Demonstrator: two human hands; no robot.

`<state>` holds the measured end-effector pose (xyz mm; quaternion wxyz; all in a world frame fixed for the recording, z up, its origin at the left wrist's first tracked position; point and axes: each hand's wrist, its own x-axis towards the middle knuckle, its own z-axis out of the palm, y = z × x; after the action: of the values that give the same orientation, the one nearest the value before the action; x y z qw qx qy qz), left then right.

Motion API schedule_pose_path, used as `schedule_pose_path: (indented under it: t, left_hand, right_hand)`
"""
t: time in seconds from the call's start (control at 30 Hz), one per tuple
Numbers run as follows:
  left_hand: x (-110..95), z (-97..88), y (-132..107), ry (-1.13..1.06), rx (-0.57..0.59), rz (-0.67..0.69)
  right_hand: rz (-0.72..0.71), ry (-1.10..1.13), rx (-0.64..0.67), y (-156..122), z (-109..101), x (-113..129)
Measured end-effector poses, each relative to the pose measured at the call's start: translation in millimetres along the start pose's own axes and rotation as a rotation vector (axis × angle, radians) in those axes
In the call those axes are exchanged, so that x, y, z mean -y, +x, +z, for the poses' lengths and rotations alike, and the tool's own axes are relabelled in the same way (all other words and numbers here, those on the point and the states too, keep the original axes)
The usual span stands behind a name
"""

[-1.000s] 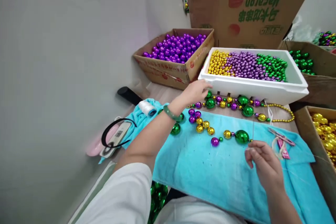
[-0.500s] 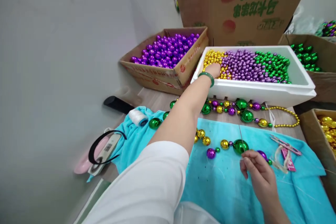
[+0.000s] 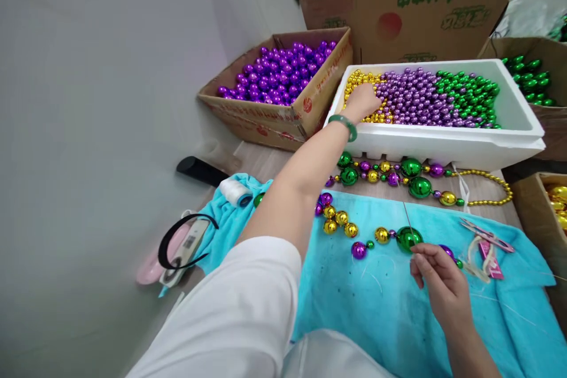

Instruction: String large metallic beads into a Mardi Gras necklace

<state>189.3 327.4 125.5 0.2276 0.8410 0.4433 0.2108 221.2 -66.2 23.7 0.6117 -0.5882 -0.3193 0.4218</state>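
Observation:
My left hand (image 3: 363, 100), with a green bangle above it, reaches into the white foam box (image 3: 447, 144) at the small gold beads (image 3: 359, 78). Its fingers curl downward, and whatever they pinch is hidden. Over the blue towel (image 3: 354, 301), my right hand (image 3: 438, 274) pinches a long thin needle (image 3: 406, 212) that points up and away. Just behind those fingertips lies a large green bead (image 3: 408, 238), in a row with a gold bead (image 3: 382, 235) and a small purple one. Loose gold balls (image 3: 341, 217) and a purple ball (image 3: 358, 250) rest nearby.
Purple balls (image 3: 279, 74) fill a cardboard box (image 3: 248, 115) at the back left. Finished-looking bead strands (image 3: 419, 187) lie before the foam box. Thread snips (image 3: 487, 235) sit right; a thread spool (image 3: 235, 192) and black headband (image 3: 166, 248) sit left.
My left hand has lifted slightly among the gold beads, its fingers more curled. My right hand still pinches the needle in much the same place. The view has tilted down a little.

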Motion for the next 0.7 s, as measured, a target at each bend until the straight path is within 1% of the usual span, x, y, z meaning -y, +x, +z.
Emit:
schedule_pose_path:
  t: [0.03,0.07,0.13,0.17,0.23,0.27,0.33,0.4,0.47,0.57,0.7]
  left_hand:
    - [-8.2,-6.5,-18.8,-0.186,0.025,-0.068]
    - [-14.9,-11.9,-41.5,-0.429,0.091,-0.102]
    - [-21.7,-18.8,-94.9,-0.898,0.265,-0.148]
    - [-21.6,-20.1,-122.8,-1.083,0.331,-0.19]
    - [-16.1,-19.5,-173.8,-1.351,0.402,-0.294]
    - [-11.9,-18.2,-195.0,-1.445,0.411,-0.342]
    - [-2.9,-14.8,-227.4,-1.587,0.384,-0.415]
    - [5.3,-12.0,-248.3,-1.691,0.326,-0.462]
    - [11.5,-10.3,-262.3,-1.762,0.272,-0.494]
    - [16.9,-9.3,-277.8,-1.817,0.208,-0.503]
    - [20.3,-10.0,-291.6,-1.821,0.16,-0.486]
  right_hand:
    - [-0.021,-0.015,-0.027,-0.9,-0.5,0.8]
    - [-0.043,-0.028,-0.048,-1.7,-1.0,1.6]
    - [-0.085,-0.046,-0.067,-3.0,-1.4,3.7]
    - [-0.099,-0.053,-0.063,-3.6,-1.0,4.7]
    - [-0.118,-0.066,-0.046,-5.4,1.5,6.3]
    - [-0.123,-0.075,-0.035,-6.8,3.5,6.8]
    - [-0.123,-0.102,-0.01,-10.9,8.6,6.5]
    - [-0.115,-0.128,0.012,-16.8,14.1,4.9]
    - [-0.102,-0.144,0.028,-23.6,18.8,2.3]
    - [-0.076,-0.159,0.038,-33.1,23.8,-1.9]
    - [-0.041,-0.173,0.047,-40.5,27.8,-5.1]
